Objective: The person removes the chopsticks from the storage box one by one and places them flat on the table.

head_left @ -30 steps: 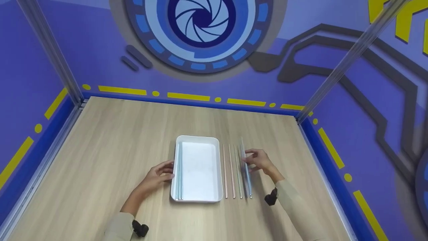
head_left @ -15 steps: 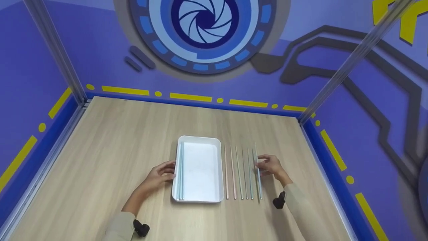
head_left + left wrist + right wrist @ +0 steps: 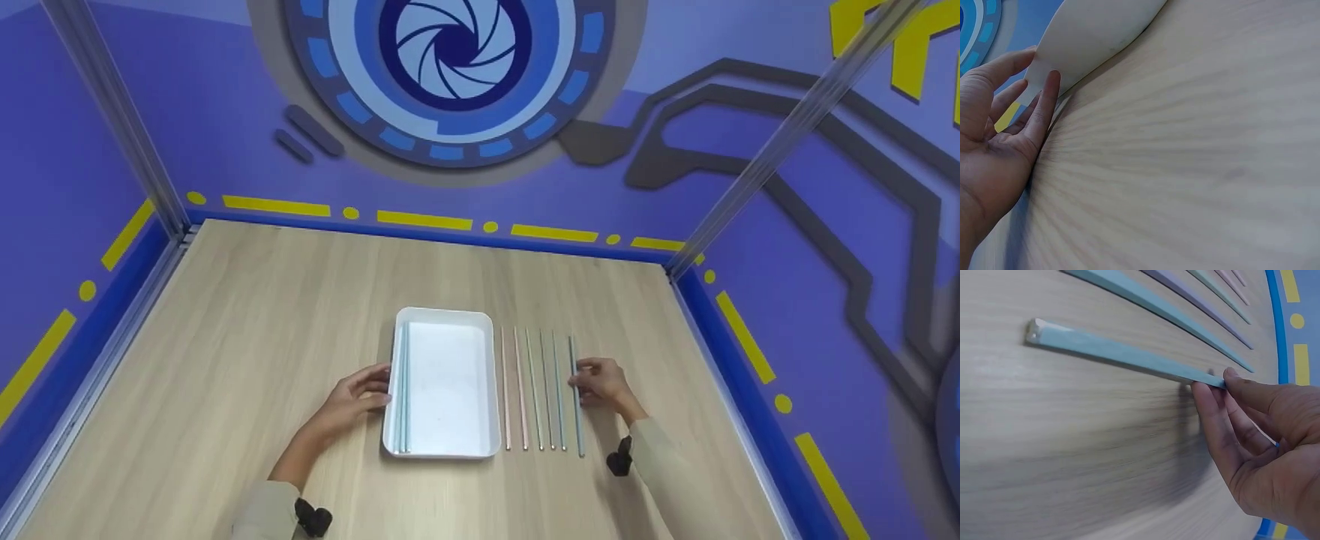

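Sticks (image 3: 534,390) line a table (image 3: 300,285) as a person's right hand (image 3: 600,380) pinches a blue stick (image 3: 1112,353) between thumb and fingers at the row's outer end, the whole row lying between it and the white tray (image 3: 450,390). The left hand (image 3: 360,390) is unclenched, its fingertips against the tray's outer left wall. The work looks partway along: pale sticks (image 3: 406,390), apparently a pair, already lie along the tray's left side, while six sticks, counting the held one, are outside it. Beside the tray, two pinks come first, then green, lilac and blue, spaced apart and nearly parallel; the held stick seems to match its blue neighbor, and its release is yet to come. Slim and straight-sided, it tapers toward the hand from a thicker, silvery-white end. Whether it touches the table is unclear.
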`<action>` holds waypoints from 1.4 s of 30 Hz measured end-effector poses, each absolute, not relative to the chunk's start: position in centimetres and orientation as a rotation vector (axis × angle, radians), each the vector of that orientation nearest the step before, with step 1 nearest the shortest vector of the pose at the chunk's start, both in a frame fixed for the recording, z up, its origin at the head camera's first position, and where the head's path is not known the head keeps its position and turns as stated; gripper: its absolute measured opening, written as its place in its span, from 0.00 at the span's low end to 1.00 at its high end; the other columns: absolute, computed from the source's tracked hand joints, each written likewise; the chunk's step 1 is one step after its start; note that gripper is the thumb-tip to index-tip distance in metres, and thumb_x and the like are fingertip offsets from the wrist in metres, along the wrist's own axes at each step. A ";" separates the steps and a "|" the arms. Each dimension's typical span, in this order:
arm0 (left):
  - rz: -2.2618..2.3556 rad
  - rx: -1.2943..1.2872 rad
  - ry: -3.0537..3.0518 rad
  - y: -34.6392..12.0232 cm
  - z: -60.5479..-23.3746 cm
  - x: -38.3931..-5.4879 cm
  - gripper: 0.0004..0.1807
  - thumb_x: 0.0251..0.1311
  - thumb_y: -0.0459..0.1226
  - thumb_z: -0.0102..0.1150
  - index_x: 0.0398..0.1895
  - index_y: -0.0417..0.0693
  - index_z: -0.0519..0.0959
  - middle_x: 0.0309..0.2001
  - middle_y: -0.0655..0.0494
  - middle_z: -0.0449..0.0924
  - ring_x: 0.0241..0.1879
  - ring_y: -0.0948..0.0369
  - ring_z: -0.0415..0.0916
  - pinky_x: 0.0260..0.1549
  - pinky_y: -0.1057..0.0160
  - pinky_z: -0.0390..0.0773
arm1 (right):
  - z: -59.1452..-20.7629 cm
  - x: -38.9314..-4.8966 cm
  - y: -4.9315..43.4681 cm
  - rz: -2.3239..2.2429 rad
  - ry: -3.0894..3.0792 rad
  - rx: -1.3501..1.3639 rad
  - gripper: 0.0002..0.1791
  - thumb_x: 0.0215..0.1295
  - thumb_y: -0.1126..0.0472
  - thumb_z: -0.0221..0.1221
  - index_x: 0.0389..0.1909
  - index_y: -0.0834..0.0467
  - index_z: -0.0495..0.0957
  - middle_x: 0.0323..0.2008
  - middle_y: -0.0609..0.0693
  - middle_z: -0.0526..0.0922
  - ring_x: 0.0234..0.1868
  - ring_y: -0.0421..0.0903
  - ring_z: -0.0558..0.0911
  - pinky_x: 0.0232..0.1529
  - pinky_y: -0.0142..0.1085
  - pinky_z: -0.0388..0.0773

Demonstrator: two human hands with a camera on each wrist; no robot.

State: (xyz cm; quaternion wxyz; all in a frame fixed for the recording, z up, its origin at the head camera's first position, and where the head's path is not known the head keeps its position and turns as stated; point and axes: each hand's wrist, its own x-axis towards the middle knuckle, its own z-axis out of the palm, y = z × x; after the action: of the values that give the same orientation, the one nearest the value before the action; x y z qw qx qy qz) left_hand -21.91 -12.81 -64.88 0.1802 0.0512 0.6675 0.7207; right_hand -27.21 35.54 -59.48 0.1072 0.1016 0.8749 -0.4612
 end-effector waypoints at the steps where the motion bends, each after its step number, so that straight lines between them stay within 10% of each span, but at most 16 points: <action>1: 2.037 0.147 1.888 -12.8 -64.9 -21.9 0.38 0.65 0.36 0.67 0.77 0.43 0.63 0.67 0.39 0.69 0.61 0.53 0.71 0.53 0.66 0.82 | -59.5 -27.2 35.5 -1.357 2.574 0.308 0.25 0.64 0.71 0.65 0.62 0.71 0.75 0.42 0.63 0.87 0.32 0.47 0.86 0.33 0.39 0.87; 42: 2.010 0.176 1.912 -13.0 -64.8 -22.0 0.39 0.64 0.38 0.68 0.77 0.43 0.63 0.67 0.38 0.70 0.61 0.55 0.73 0.54 0.69 0.80 | -55.0 -28.9 27.5 -1.259 2.625 -0.235 0.17 0.71 0.67 0.59 0.56 0.74 0.78 0.41 0.71 0.85 0.38 0.67 0.87 0.36 0.54 0.88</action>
State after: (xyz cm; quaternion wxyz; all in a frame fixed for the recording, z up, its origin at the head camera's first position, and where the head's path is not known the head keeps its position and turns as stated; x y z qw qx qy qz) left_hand -22.01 -13.05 -64.80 0.1801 0.0622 0.6766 0.7113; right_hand -28.90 27.46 -55.02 0.1100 -0.0800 0.8933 -0.4283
